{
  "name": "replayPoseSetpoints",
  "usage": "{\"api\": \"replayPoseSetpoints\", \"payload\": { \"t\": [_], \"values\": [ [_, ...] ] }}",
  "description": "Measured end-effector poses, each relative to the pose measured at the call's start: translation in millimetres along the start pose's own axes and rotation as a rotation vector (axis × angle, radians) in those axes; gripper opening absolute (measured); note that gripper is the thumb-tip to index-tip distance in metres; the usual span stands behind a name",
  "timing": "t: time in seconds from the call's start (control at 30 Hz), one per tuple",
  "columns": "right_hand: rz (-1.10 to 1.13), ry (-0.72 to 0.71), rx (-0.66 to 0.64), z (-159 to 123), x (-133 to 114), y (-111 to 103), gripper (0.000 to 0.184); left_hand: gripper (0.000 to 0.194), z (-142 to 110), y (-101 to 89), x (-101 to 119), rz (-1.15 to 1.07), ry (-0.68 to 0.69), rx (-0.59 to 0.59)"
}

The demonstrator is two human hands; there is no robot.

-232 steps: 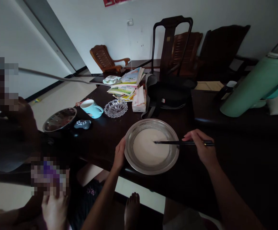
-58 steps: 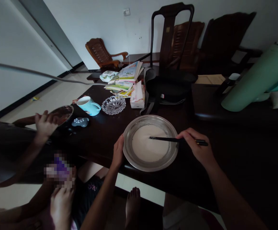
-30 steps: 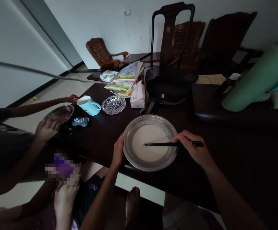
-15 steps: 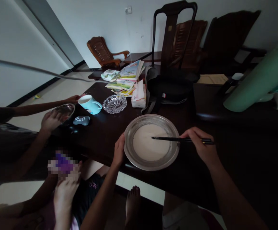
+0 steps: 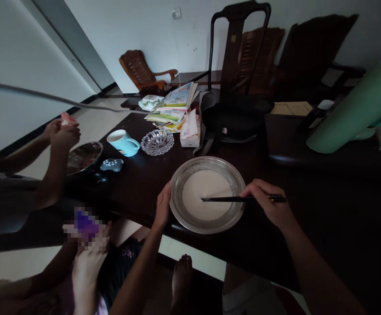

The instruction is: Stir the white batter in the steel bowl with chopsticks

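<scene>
A round steel bowl (image 5: pixel 207 228) stands near the front edge of the dark table, holding a pale, smooth, whitish batter (image 5: pixel 203 186). My left hand (image 5: pixel 163 203) grips the bowl's left side, fingers against the outer wall. Black chopsticks (image 5: pixel 226 199) lie nearly level across the bowl's right rim, held in my closed right hand (image 5: pixel 269 203). Their tips dip into the batter near its middle. I cannot tell the two sticks apart along most of their length.
Behind the bowl are a tissue pack (image 5: pixel 190 131), a glass dish (image 5: pixel 157 142), a blue mug (image 5: pixel 124 143) and booklets (image 5: pixel 173 105). A green flask (image 5: pixel 351 107) stands right. At left, a co-worker's hands (image 5: pixel 62 133) hold something pinkish above another steel bowl (image 5: pixel 87 155).
My chopsticks have kept shifting about in the batter, their tips now slightly nearer me and left. My left hand stays on the bowl. The co-worker's hands have risen together from the other bowl.
</scene>
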State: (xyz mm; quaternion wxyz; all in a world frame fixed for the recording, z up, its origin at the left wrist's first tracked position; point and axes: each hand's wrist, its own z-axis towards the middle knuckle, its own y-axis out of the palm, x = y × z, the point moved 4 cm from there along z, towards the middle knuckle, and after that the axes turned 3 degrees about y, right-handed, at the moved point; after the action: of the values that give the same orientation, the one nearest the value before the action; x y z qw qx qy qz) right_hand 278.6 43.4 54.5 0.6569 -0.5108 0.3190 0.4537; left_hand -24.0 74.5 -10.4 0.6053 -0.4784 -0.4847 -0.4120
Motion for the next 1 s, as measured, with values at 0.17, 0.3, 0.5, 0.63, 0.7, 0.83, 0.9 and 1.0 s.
{"api": "replayPoseSetpoints", "payload": {
  "t": [0.17,0.3,0.5,0.63,0.7,0.83,0.9,1.0],
  "values": [
    [-0.056,-0.017,0.086,1.3,-1.2,-5.1,0.025,0.051,0.8,-0.7,0.0,0.021,0.017,0.007],
    [-0.009,0.015,0.075,0.5,-0.9,-5.0,0.032,0.051,0.8,-1.0,-0.9,0.015,0.014,0.005],
    [-0.062,-0.041,0.054,-1.5,-2.1,-3.4,0.024,0.050,-0.2,-0.4,-0.5,-0.017,0.002,-0.003],
    [0.048,0.018,0.077,-1.9,2.7,-5.1,0.032,0.052,-0.6,0.5,0.6,-0.011,0.005,-0.005],
    [0.034,-0.011,-0.011,-1.5,0.8,-0.2,0.030,0.052,-0.6,0.6,1.4,-0.004,0.006,0.001],
    [-0.025,-0.043,0.027,-0.9,-0.7,-1.4,0.024,0.051,-0.2,-0.1,2.2,0.016,0.002,0.018],
    [0.017,-0.006,0.101,-1.1,1.2,-5.4,0.027,0.051,0.1,-0.1,1.5,0.013,-0.006,0.015],
    [0.061,0.005,0.045,-1.0,0.7,-2.8,0.031,0.052,0.6,-0.1,0.5,0.001,-0.002,0.016]
  ]
}}
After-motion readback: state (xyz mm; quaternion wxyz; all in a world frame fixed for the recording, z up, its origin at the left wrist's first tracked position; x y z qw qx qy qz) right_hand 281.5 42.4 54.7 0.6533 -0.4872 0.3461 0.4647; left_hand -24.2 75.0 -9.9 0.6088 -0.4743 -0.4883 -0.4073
